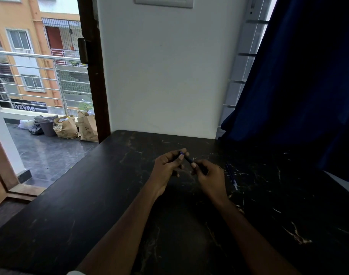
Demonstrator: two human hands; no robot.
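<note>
A short dark blue pen part (187, 158) is held between both hands above the black marble table (94, 195). My left hand (167, 165) pinches its far end, where a blue tip shows. My right hand (207, 174) pinches the near end with curled fingers. Most of the piece is hidden by my fingers. A second thin blue pen piece (232, 176) lies on the table just right of my right hand.
A white wall (165, 76) closes the table's far edge. A dark blue curtain (300, 86) hangs at the right over a window grille. At the left an open door shows a balcony with paper bags (76, 127) and a bucket.
</note>
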